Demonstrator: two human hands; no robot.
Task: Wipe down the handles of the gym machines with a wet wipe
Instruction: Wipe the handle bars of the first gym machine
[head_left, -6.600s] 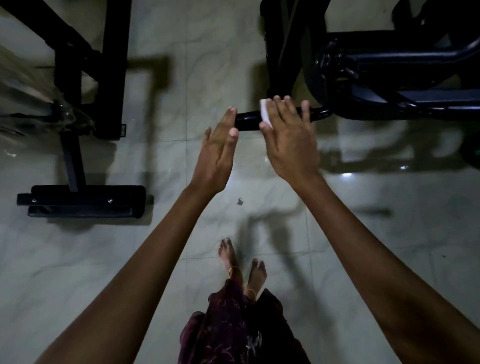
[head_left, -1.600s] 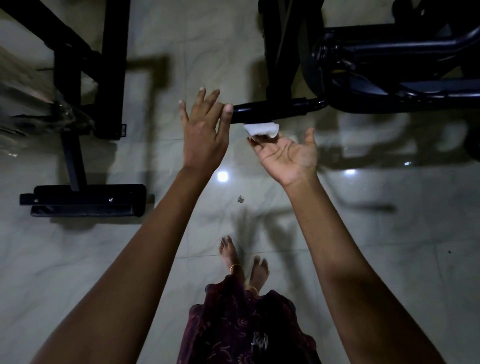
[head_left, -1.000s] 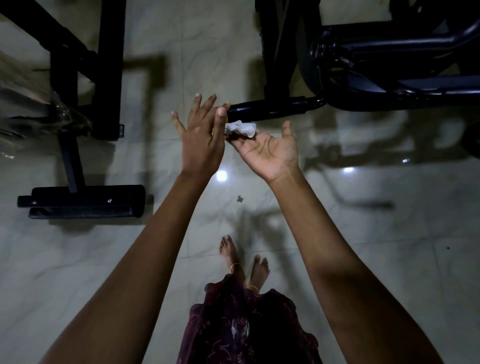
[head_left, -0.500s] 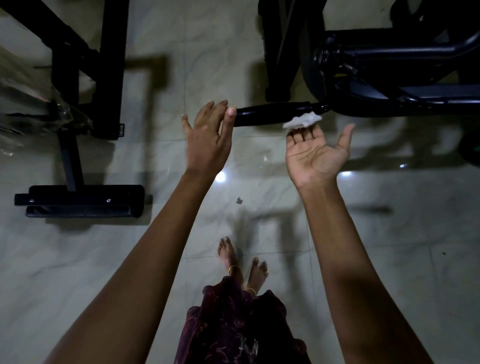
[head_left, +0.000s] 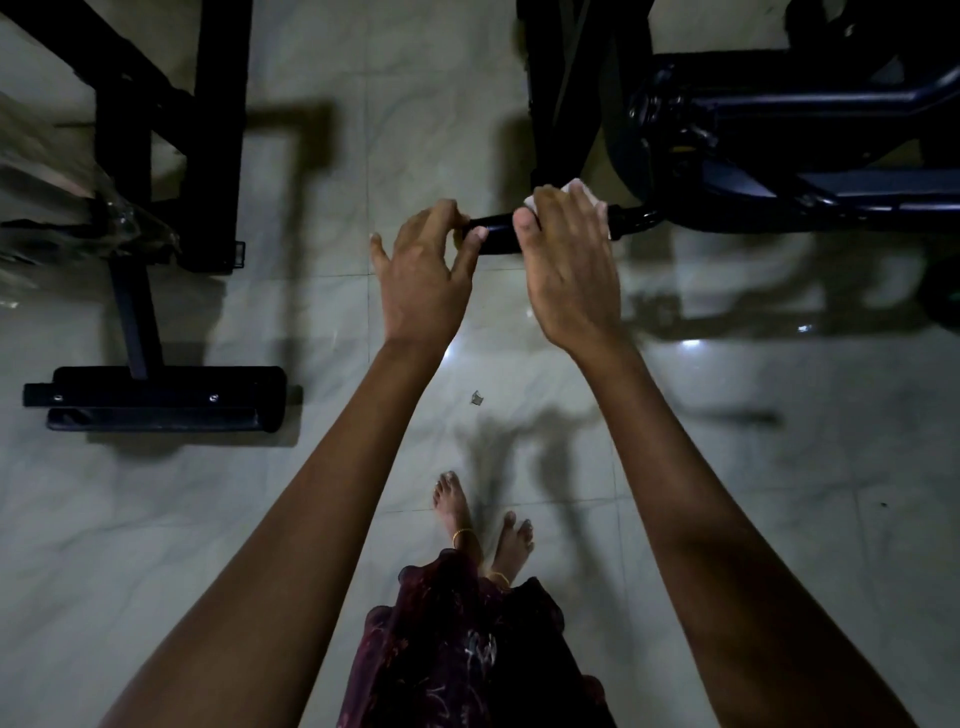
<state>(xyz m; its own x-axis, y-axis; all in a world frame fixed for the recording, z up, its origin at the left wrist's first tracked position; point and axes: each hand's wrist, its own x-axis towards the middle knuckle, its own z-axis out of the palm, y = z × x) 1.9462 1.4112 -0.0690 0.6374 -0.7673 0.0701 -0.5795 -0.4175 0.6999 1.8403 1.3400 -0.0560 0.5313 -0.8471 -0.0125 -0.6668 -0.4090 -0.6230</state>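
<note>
R hand (head_left: 569, 270) is palm-down over the black handle (head_left: 496, 235), fingers curled over the top w/ the wet wipe (head_left: 582, 188) pressed between them and the bar. Only white bits of wipe show, above the knuckles and at the hand's R edge. Thumb sits on the near side of the bar, so the hand wraps handle + wipe together.

L hand (head_left: 421, 270) is at the free L end of the same handle. Thumb and forefinger tips pinch the bar's end, other fingers spread loose to the left, not on anything. The two hands are just beside each other w/ a short bare stretch of handle between.

Handle runs horizontal, R end joining the dark machine frame (head_left: 779, 171) upper right. Second machine, a black frame w/ a padded foot bar (head_left: 166, 397), stands well apart on the left. Pale marble floor (head_left: 156, 519) below; small bit of debris (head_left: 477, 398) on it, near side of the handle. My bare feet (head_left: 511, 540) show at bottom centre. Slight motion blur on R hand.
</note>
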